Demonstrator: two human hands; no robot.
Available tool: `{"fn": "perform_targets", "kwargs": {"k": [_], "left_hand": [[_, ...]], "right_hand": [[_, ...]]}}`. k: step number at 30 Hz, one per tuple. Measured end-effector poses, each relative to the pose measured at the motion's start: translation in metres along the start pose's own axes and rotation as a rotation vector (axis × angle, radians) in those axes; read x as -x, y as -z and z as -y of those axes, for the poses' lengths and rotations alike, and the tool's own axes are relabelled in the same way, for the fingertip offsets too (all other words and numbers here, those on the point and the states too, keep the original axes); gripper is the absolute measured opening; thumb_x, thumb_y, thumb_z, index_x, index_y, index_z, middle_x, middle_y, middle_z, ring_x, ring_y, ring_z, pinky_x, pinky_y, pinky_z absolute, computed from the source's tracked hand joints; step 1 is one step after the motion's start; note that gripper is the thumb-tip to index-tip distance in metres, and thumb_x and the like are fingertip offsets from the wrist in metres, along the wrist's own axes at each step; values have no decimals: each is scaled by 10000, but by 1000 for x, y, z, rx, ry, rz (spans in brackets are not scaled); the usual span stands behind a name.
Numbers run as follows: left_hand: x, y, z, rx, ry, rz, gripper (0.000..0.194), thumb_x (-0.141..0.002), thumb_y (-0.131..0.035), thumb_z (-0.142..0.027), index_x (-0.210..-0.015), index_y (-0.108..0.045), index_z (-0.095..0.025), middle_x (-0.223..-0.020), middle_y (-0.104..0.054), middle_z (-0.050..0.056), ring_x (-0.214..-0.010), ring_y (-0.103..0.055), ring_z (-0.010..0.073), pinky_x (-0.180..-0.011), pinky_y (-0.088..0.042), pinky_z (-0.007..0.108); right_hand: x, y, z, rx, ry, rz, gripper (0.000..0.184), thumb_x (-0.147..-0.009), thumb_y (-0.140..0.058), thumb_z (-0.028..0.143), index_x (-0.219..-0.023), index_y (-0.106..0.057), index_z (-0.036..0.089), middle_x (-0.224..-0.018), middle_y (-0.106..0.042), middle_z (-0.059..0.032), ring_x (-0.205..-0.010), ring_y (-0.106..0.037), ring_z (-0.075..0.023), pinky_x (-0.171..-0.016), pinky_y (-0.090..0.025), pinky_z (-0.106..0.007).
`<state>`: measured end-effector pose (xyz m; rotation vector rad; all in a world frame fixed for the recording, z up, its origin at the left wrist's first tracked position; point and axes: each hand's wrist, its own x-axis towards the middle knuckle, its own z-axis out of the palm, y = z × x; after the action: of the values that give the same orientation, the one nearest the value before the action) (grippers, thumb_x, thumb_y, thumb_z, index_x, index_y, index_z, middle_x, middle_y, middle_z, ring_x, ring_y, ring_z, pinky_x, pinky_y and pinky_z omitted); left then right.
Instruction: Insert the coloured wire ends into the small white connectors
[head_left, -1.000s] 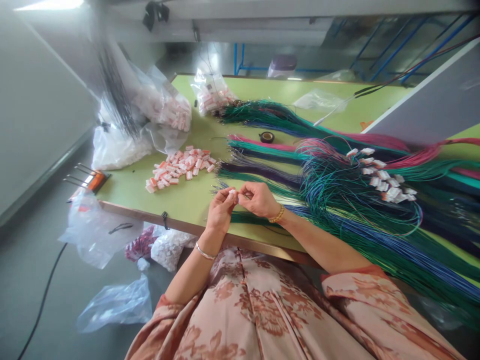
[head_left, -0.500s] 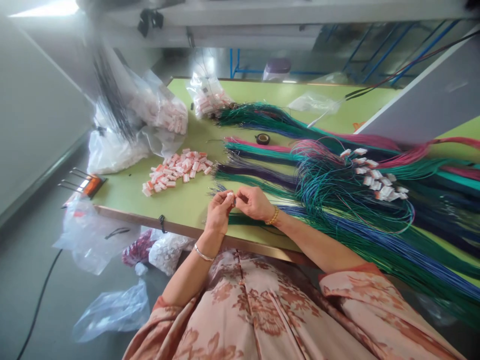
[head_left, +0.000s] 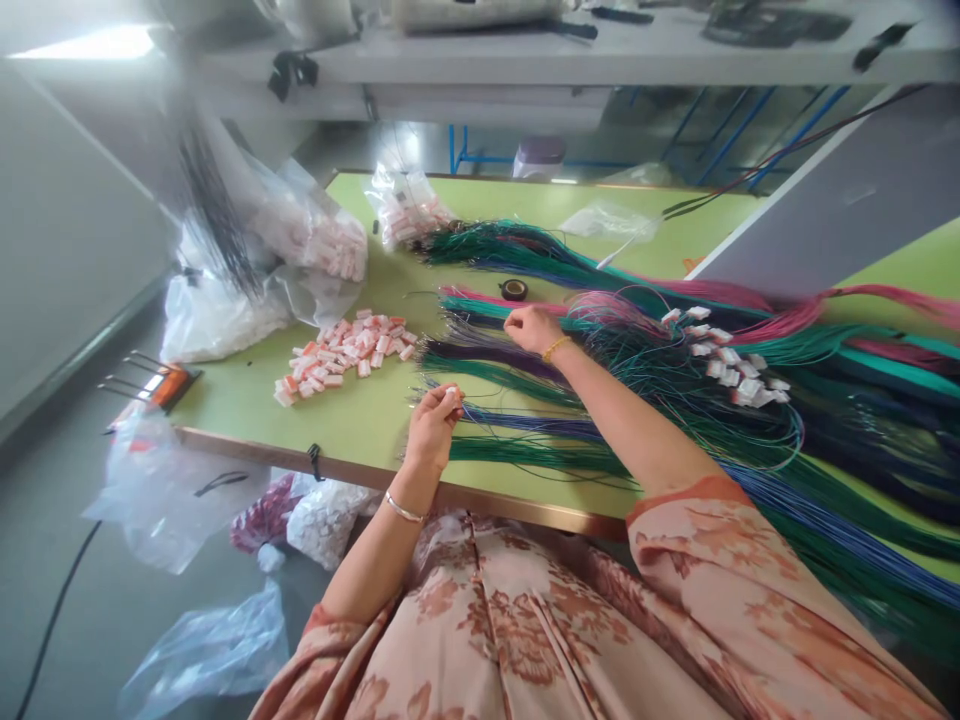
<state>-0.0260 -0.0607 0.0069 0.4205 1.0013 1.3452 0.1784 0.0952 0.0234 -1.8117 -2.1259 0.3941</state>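
My left hand [head_left: 433, 425] is closed in a pinch near the table's front edge. A small white and orange connector housing [head_left: 454, 395] shows at its fingertips, and blue wires [head_left: 525, 420] run to the right just beside it. My right hand [head_left: 534, 328] is over the ends of the grey and dark purple wires [head_left: 487, 350], fingers curled together; what they hold, if anything, is hidden. Left of both hands lies a loose pile of white and orange connector housings [head_left: 349, 350]. To the right, several finished-looking white connectors [head_left: 739, 365] sit on wires in a tangled bundle [head_left: 630, 350].
Bundles of green wires [head_left: 517, 450] and pink wires [head_left: 750, 295] stretch rightward across the green table [head_left: 232, 400]. Black tape [head_left: 514, 289] lies behind my right hand. Plastic bags of housings [head_left: 322, 240] stand back left. An orange pronged fixture [head_left: 176, 390] sits at the left corner. A shelf [head_left: 480, 65] spans above.
My right hand has left my left hand and moved up and right, over the wire ends. My left hand stays near the same place with the connector housing. The view has shifted slightly.
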Motion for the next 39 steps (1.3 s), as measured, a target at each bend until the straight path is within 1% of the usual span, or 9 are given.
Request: {"fn": "perform_targets", "kwargs": {"k": [5,11,18,20,24,28,33,36,39], "left_hand": [[1,2,1,-10,5,9,260,-672,-819,-232,-854,-668,-124,-771,-647,17,-649,-559,60,-646,-443,194],[0,2,1,3,13,17,260,-660,-824,-250,-842,-677,-136,-752,-639,6,-638,-546,61,-639,-433,203],[1,2,1,-9,7,31,303,-636,-846,-288,-839,-675,-142,-749,-634,3,-653,-544,64,-641,-435,205],[1,2,1,-14,5,27,303,-635,-844,-291,-838,-674,-144,-751,-634,2,-654,-543,65,-643,-434,206],[1,2,2,-19,2,24,291,-650,-835,-290,-841,-669,-147,-756,-633,1,-658,-544,67,-652,-433,213],[1,3,2,-14,10,22,305,-644,-839,-293,-847,-669,-142,-766,-641,8,-663,-549,70,-657,-433,215],[1,4,2,-2,19,27,339,-616,-856,-312,-844,-677,-137,-752,-636,3,-671,-548,66,-650,-430,202],[1,4,3,-8,21,23,332,-620,-854,-311,-844,-679,-138,-753,-636,0,-670,-547,65,-650,-430,203],[1,4,3,-9,21,14,315,-633,-843,-301,-846,-682,-134,-758,-637,2,-670,-547,67,-651,-427,210]], "right_hand": [[-10,-15,7,101,1,59,206,-821,-562,221,-905,-744,174,-919,-736,-96,-831,-633,-205,-732,-445,-275],[-12,-18,12,167,80,114,241,-868,-492,196,-1007,-674,121,-1062,-684,-186,-863,-619,-239,-753,-438,-316],[-8,-7,25,-42,179,102,168,-823,-528,183,-904,-671,145,-872,-713,-77,-731,-586,-156,-679,-411,-246],[-10,-6,32,-43,205,105,168,-810,-539,180,-886,-685,145,-862,-718,-78,-740,-595,-154,-686,-410,-240],[-16,-3,44,63,98,87,146,-754,-596,205,-818,-712,143,-848,-726,-109,-759,-614,-181,-702,-414,-258],[-21,2,52,25,150,156,155,-742,-606,256,-776,-716,153,-814,-726,-85,-739,-613,-170,-674,-415,-247],[-22,7,55,17,91,131,186,-747,-584,250,-805,-719,136,-820,-724,-78,-739,-615,-164,-670,-425,-238],[-21,8,58,-35,147,96,223,-777,-553,254,-857,-720,130,-822,-721,-62,-742,-615,-152,-677,-431,-225],[-20,9,61,60,181,145,224,-760,-571,241,-881,-732,141,-865,-729,-81,-784,-632,-170,-713,-447,-238]]}}
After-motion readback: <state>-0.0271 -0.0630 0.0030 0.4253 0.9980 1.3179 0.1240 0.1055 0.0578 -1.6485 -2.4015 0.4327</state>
